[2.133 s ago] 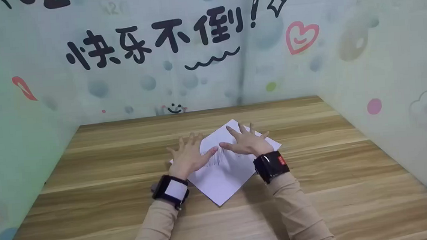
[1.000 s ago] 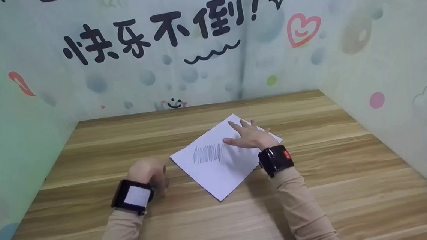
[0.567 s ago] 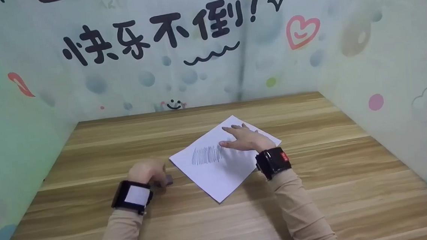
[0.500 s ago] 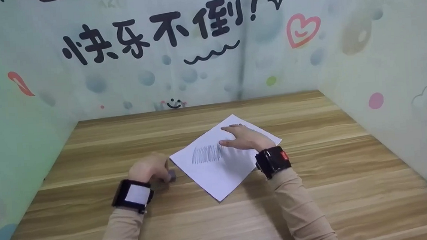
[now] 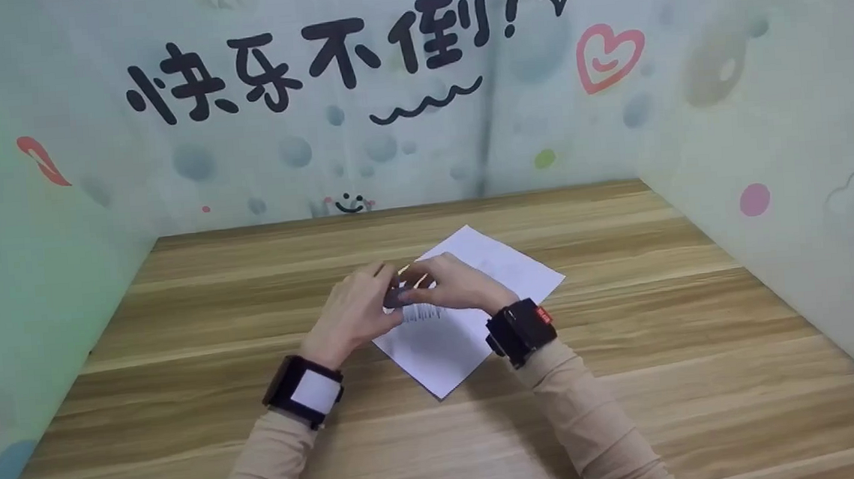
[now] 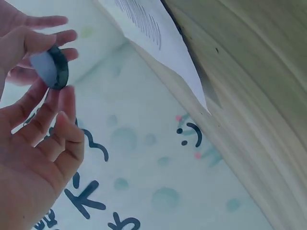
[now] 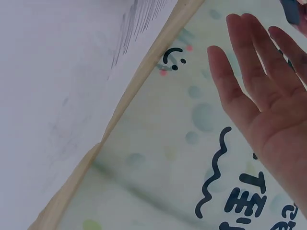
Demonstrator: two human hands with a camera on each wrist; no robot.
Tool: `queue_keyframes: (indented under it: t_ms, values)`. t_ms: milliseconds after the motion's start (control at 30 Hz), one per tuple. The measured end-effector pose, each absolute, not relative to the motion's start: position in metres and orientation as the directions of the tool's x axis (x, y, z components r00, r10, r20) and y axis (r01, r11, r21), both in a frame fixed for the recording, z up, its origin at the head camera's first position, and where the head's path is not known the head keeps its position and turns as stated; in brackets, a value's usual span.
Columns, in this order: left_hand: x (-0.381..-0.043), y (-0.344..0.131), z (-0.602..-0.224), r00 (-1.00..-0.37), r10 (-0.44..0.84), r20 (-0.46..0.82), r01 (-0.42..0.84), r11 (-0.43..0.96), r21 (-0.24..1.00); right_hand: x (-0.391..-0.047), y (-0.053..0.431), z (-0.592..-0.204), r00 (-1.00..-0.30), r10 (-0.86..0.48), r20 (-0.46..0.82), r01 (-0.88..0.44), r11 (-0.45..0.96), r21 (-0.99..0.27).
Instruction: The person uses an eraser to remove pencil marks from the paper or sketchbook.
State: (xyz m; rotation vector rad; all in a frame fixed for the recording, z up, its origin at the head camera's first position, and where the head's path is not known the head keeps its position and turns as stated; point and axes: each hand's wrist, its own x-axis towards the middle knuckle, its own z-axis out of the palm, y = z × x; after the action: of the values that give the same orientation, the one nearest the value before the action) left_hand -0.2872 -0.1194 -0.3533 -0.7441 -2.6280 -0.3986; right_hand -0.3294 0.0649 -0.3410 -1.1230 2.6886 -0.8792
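Note:
Over the left part of the white paper [image 5: 472, 341], both hands meet at a small grey-blue eraser [image 5: 396, 296]. My left hand [image 5: 353, 308] pinches it with curled fingertips. In the left wrist view the eraser [image 6: 50, 69] has a pale rounded face and a darker side, held up off the table. My right hand [image 5: 456, 282] has its thumb against the same eraser, with curled fingers beside it. In the right wrist view only a corner of the eraser [image 7: 290, 10] shows near the right fingertips. Pencil strokes [image 5: 423, 313] lie on the paper below the hands, partly covered.
The paper lies turned cornerwise on a wood-grain table [image 5: 213, 292]. Faint grey smudges [image 7: 62, 108] mark the sheet in the right wrist view. Printed walls [image 5: 391, 152] stand at the back and both sides. Each wrist wears a black camera strap [image 5: 306, 391].
My left hand has moved from beside the paper, rightward and up, bringing the eraser over it. My right hand has left its spread pose on the sheet and come left to the eraser.

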Motion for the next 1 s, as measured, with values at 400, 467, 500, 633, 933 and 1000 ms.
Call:
queue_keyframes:
  t_ms: [400, 467, 500, 633, 933, 1000]
  values:
    - [-0.285, -0.111, -0.362, -0.822, 0.357, 0.443, 0.483, 0.849, 0.212, -0.335, 0.067, -0.345, -0.803, -0.585, 0.117, -0.508, 0.567, -0.648]
    - [-0.286, -0.114, -0.364, -0.896, 0.299, 0.329, 0.386, 0.891, 0.24, -0.336, 0.071, -0.344, -0.835, -0.539, 0.116, -0.465, 0.576, -0.672]
    - [-0.286, -0.116, -0.365, -0.928, 0.269, 0.256, 0.333, 0.909, 0.249, -0.337, 0.072, -0.345, -0.847, -0.519, 0.115, -0.448, 0.58, -0.681]
    - [-0.285, -0.121, -0.372, -0.977, 0.21, -0.036, 0.195, 0.948, 0.253, -0.34, 0.078, -0.347, -0.867, -0.483, 0.126, -0.426, 0.584, -0.691]
    - [-0.284, -0.117, -0.375, -0.891, 0.358, -0.28, 0.285, 0.92, 0.27, -0.34, 0.074, -0.354, -0.834, -0.545, 0.087, -0.49, 0.657, -0.573]
    - [-0.285, -0.116, -0.376, -0.871, 0.4, -0.285, 0.325, 0.904, 0.277, -0.337, 0.071, -0.355, -0.829, -0.557, 0.053, -0.499, 0.693, -0.521]
